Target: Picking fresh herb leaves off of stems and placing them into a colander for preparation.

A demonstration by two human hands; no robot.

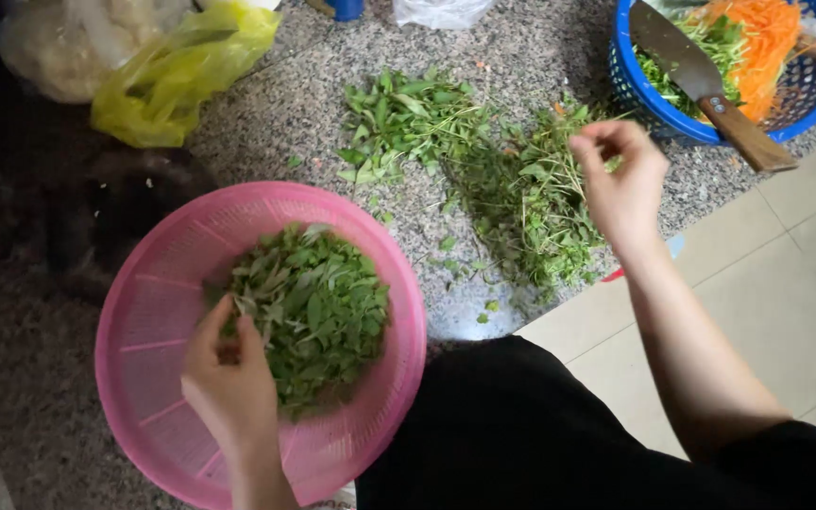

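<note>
While both hands sort leafy greens on the speckled stone floor [276, 123], I watch from the head camera.

Largest in my view is the pink basket [153, 321] at the slab's near left edge, holding a heap of picked leaves [318, 307]; the left hand [229, 378] rests inside it, fingers [212, 321] curled narrow on a few leaves. Beyond it, loose herb stems [512, 189] spread across the slab's middle to its right edge, where the right hand [620, 179] pinches one sprig between narrow fingers [586, 144]. At the far right corner sits a blue basket [639, 99] of greens and shredded carrot [757, 42], a cleaver [682, 57] lying across it. A yellow bag [177, 76] lies at the far left.
</note>
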